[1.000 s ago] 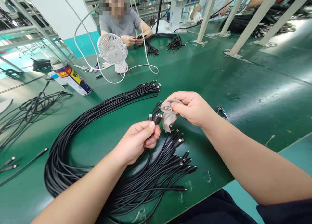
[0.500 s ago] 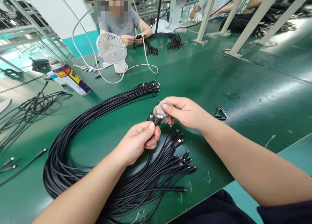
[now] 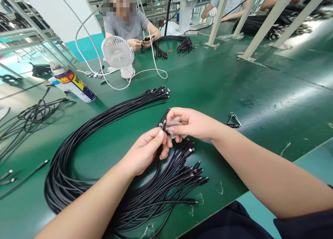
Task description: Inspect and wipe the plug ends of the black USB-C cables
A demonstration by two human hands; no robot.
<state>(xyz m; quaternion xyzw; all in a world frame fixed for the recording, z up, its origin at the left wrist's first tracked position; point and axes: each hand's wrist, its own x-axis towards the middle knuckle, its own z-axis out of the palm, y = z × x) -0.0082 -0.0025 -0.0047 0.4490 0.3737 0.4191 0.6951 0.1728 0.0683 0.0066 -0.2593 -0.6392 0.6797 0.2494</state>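
Observation:
My left hand [image 3: 148, 148] is closed round several black cable ends, their connectors [image 3: 163, 124] pointing up past the thumb. In my right hand [image 3: 194, 122] a pale grey cloth [image 3: 174, 127] is pinched between thumb and fingers, pressed against the side of those connectors. Part of the cloth and of the connectors is hidden by my fingers. Below and around my hands a thick bundle of black cables [image 3: 58, 169] curves in a wide U on the green table [image 3: 223, 90]. One set of its plugs [image 3: 192, 169] lies under my hands, the other set [image 3: 161, 91] beyond them.
A spray can [image 3: 74, 83] and a small white fan [image 3: 118, 53] with a looping white cord stand at the back left. Loose cables [image 3: 39, 114] lie at far left, a metal clip [image 3: 234, 121] at right. Across the table a person [image 3: 126, 24] handles cables.
My right hand has dipped slightly with the cloth, which now covers more of the connectors' side. The connectors have turned a little in my left hand.

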